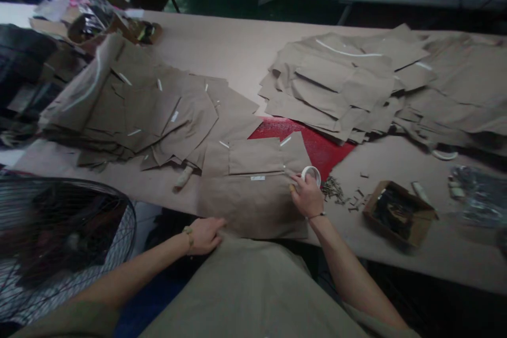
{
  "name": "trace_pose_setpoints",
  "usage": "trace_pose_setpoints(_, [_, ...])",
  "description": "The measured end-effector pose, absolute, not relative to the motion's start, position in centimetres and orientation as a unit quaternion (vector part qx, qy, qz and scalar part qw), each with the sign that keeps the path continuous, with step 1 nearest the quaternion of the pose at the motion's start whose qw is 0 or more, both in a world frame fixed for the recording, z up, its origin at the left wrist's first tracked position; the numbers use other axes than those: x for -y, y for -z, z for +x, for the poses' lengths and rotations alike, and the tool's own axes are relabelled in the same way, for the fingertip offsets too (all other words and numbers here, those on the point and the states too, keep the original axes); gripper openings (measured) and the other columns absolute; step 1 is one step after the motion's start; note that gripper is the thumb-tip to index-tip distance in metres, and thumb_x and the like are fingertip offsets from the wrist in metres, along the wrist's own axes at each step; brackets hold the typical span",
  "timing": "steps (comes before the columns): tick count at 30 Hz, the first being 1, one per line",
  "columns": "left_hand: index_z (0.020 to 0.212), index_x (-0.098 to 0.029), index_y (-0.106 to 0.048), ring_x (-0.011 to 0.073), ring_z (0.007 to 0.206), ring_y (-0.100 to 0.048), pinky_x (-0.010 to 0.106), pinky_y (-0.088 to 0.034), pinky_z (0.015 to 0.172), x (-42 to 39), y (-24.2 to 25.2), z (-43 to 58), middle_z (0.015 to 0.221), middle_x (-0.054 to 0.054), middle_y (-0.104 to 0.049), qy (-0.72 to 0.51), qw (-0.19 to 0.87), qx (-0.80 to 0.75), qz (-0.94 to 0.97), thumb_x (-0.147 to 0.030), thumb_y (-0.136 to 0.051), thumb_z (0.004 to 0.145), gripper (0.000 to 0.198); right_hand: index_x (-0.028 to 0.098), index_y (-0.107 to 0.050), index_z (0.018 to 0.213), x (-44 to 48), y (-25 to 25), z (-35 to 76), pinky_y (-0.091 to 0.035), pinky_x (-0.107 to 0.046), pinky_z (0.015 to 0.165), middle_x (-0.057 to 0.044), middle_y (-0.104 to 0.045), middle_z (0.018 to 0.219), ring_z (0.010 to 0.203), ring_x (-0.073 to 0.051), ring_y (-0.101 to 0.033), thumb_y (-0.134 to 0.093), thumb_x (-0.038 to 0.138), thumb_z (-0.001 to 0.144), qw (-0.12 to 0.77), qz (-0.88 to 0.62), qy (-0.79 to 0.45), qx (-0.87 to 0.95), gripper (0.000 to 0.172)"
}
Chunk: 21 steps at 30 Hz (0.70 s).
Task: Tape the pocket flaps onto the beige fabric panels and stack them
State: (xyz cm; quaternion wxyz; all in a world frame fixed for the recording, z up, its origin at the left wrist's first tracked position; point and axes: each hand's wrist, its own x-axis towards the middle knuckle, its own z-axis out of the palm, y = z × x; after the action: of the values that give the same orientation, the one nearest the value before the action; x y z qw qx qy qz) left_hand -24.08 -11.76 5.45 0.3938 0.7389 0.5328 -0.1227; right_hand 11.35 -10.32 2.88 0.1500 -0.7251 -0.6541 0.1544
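Observation:
A khaki fabric piece (253, 203) with a flap, a small white label (257, 178) and two white strips lies flat at the table's front edge. At its lower left corner my left hand (206, 234) pinches the cloth edge, fingers together. My right hand (308, 195) rests over the right side of the piece, holding a white tape roll (311, 175). Its index finger points toward the flap's lower right corner. Beneath the far part of the piece, a red sheet (309, 142) shows.
Khaki fabric stacks lie at left (146, 111) and right (336, 84). Small metal pieces (334, 190) lie beside my right hand, near an open cardboard box (400, 214). A wire fan cage (63, 243) stands at lower left. Plastic bags (481, 195) are far right.

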Motion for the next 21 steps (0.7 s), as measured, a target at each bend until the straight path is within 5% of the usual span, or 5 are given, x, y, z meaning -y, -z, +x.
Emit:
trace_pose_setpoints(3, [0.115, -0.025, -0.057, 0.0216, 0.088, -0.069, 0.033, -0.051, 0.082, 9.5, -5.1, -23.2, 0.092, 0.003, -0.069, 0.129, 0.397, -0.523, 0.743, -0.012, -0.049, 0.091, 0.028, 0.023, -0.073, 0.12, 9.6, -3.5, 8.4, -0.049, -0.033, 0.086, -0.012, -0.062, 0.12, 0.105, -0.025, -0.058, -0.055, 0.028, 0.093, 0.148, -0.709, -0.222, 0.653, 0.033])
trace_pose_setpoints(8, [0.122, -0.022, -0.046, 0.0199, 0.09, -0.07, 0.03, -0.049, 0.079, 6.4, -4.9, -15.8, 0.099, 0.005, -0.072, 0.012, 0.441, -0.472, 0.764, -0.005, -0.042, 0.088, 0.038, 0.025, -0.077, 0.107, 10.3, -4.2, 3.5, -0.045, -0.027, 0.07, -0.008, -0.065, 0.107, 0.083, -0.018, -0.061, -0.058, 0.039, 0.095, 0.133, -0.689, -0.316, 0.639, 0.026])
trace_pose_setpoints(16, [0.125, -0.021, -0.047, 0.0195, 0.086, -0.072, 0.03, -0.053, 0.076, 8.6, -5.5, -12.1, 0.092, 0.003, -0.075, -0.028, 0.464, -0.454, 0.76, -0.008, -0.046, 0.092, 0.036, 0.022, -0.075, 0.097, 13.3, -4.9, 4.9, -0.048, -0.026, 0.071, -0.004, -0.067, 0.092, 0.074, -0.015, -0.061, -0.063, 0.034, 0.089, 0.232, -0.669, -0.395, 0.586, 0.019])
trace_pose_setpoints(21, [0.121, -0.023, -0.059, 0.0211, 0.099, -0.072, 0.032, -0.055, 0.085, 8.7, -5.3, -12.3, 0.107, 0.006, -0.076, -0.075, 0.404, -0.457, 0.789, -0.019, -0.055, 0.096, 0.025, 0.019, -0.071, 0.089, 12.5, -4.6, 5.2, -0.046, -0.026, 0.069, -0.004, -0.068, 0.084, 0.073, -0.016, -0.061, -0.061, 0.032, 0.087, 0.236, -0.693, -0.411, 0.543, 0.016])
